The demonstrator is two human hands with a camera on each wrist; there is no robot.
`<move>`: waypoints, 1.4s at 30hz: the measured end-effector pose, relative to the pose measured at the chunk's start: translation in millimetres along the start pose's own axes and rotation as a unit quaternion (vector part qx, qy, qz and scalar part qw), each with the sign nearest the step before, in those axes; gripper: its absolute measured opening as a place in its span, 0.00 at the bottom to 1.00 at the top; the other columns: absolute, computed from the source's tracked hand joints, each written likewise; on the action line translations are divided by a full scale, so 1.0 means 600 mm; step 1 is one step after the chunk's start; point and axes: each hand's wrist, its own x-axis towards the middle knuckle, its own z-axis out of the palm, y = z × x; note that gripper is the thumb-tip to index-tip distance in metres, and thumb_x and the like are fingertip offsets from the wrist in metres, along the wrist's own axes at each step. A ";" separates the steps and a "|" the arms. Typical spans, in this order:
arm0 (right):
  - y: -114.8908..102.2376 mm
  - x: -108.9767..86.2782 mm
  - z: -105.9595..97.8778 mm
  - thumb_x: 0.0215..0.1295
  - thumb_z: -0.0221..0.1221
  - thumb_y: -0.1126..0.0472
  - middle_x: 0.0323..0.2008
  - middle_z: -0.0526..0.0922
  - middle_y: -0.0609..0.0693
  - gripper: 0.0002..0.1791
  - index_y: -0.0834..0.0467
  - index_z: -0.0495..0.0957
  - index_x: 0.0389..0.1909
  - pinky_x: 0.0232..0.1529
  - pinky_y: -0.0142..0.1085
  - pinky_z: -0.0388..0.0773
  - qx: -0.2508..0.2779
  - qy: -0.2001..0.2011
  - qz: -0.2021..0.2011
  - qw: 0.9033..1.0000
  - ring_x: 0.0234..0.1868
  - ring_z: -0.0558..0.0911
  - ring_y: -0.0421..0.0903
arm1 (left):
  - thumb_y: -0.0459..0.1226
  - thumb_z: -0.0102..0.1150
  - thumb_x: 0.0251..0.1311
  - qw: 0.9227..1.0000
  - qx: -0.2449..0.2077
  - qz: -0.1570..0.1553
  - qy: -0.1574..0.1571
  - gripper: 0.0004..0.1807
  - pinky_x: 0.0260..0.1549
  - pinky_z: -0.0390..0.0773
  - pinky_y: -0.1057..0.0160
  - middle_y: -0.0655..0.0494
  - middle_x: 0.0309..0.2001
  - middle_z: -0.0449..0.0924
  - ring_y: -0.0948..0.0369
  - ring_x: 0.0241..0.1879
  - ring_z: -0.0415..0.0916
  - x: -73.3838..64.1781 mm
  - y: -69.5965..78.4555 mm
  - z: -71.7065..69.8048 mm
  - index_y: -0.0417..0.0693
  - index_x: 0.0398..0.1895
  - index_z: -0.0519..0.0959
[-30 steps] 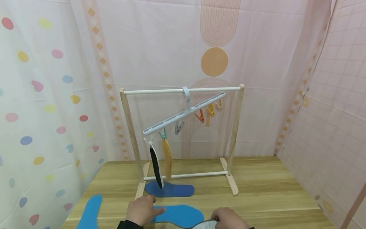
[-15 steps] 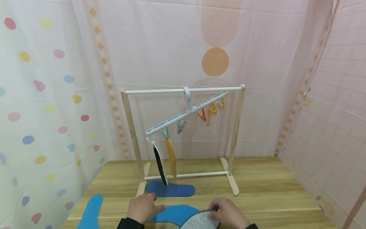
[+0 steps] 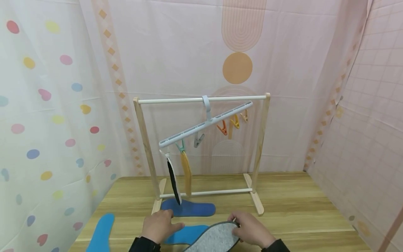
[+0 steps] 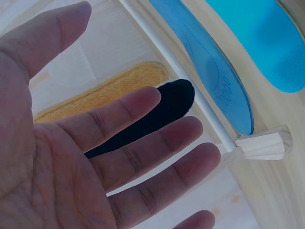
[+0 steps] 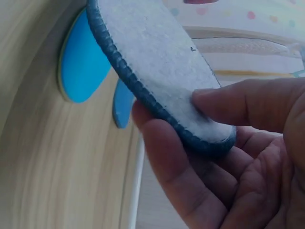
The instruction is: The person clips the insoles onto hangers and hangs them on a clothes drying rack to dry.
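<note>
My right hand (image 3: 252, 229) pinches one end of a grey felt insole (image 3: 217, 239), thumb on its pale face. A dark stitched border (image 5: 138, 88) runs round that insole in the right wrist view. Fingers spread, my left hand (image 3: 160, 225) holds nothing beside a bright blue insole (image 3: 184, 234), which the grey one partly covers. Behind, a black-and-white insole (image 3: 173, 180) and a yellow fuzzy insole (image 3: 186, 175) dangle from the low left end of a pale blue clip hanger (image 3: 192, 131); a teal clip (image 3: 181, 145) grips the yellow one.
The tilted hanger hooks over the top bar (image 3: 170, 101) of a wooden rack. Unused clips, among them a grey clip (image 3: 198, 140) and an orange clip (image 3: 223, 128), hang along it. A darker blue insole (image 3: 198, 210) lies at the rack's foot, another blue insole (image 3: 101, 232) far left.
My right hand has lifted the grey insole up into view and shifted it leftward over the bright blue one. The left hand stays nearly still; the hanging insoles sway slightly.
</note>
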 end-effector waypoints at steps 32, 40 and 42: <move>-0.079 0.035 -0.051 0.71 0.56 0.68 0.39 0.83 0.53 0.13 0.67 0.79 0.53 0.29 0.35 0.81 0.034 0.097 -0.025 0.994 0.34 0.81 0.45 | 0.57 0.72 0.50 0.999 0.011 0.032 0.027 0.27 0.24 0.76 0.51 0.52 0.26 0.81 0.54 0.25 0.78 0.019 0.028 -0.045 0.41 0.36 0.84; -0.091 0.040 -0.076 0.70 0.58 0.68 0.38 0.83 0.52 0.14 0.67 0.80 0.53 0.30 0.33 0.77 -0.012 0.145 -0.011 0.989 0.32 0.79 0.42 | 0.58 0.71 0.50 0.999 0.019 0.031 0.030 0.27 0.22 0.72 0.55 0.55 0.23 0.76 0.57 0.22 0.72 0.023 0.031 -0.053 0.42 0.34 0.84; -0.094 0.041 -0.082 0.69 0.59 0.67 0.36 0.84 0.50 0.13 0.66 0.82 0.51 0.31 0.33 0.76 -0.022 0.165 -0.003 0.986 0.31 0.78 0.41 | 0.58 0.71 0.49 0.999 0.023 0.033 0.030 0.28 0.24 0.75 0.53 0.52 0.27 0.80 0.54 0.25 0.76 0.024 0.030 -0.055 0.41 0.37 0.85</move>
